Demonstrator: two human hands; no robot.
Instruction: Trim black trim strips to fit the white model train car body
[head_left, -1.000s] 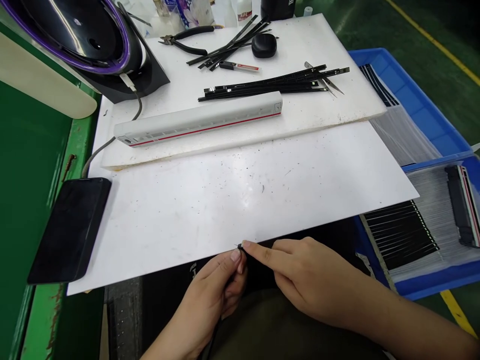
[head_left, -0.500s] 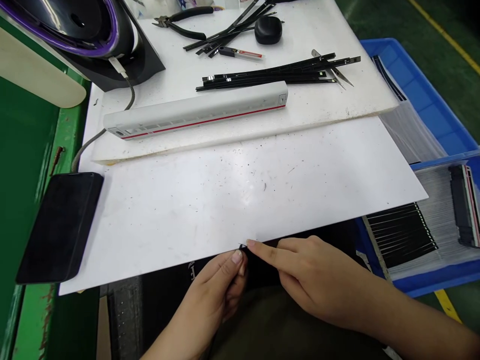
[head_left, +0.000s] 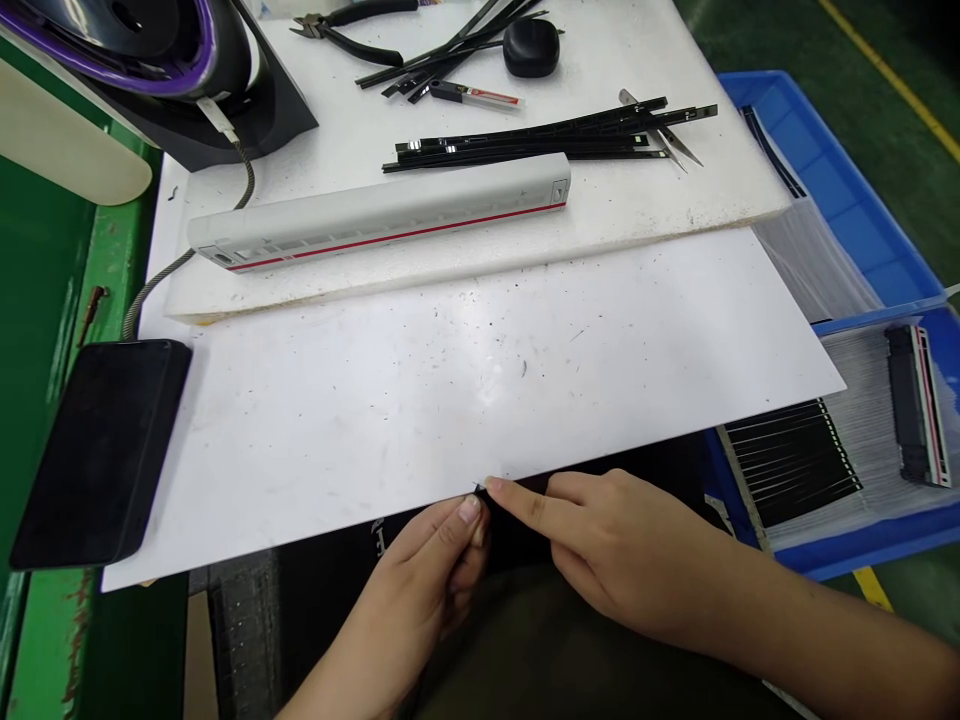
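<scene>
Both hands meet just below the near edge of the white desk: the left hand and right hand pinch the tip of a thin black strip between their fingertips. To the right, a blue tray holds clear sleeves of black strips and a black bar-shaped part. Farther back lie a white bar with a red stripe, loose black strips and cutters.

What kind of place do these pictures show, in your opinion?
Probably a factory assembly bench. Thin black strips lie in a pile on a white work board, black pliers lie nearby, and a blue plastic bin holds more strips.
</scene>
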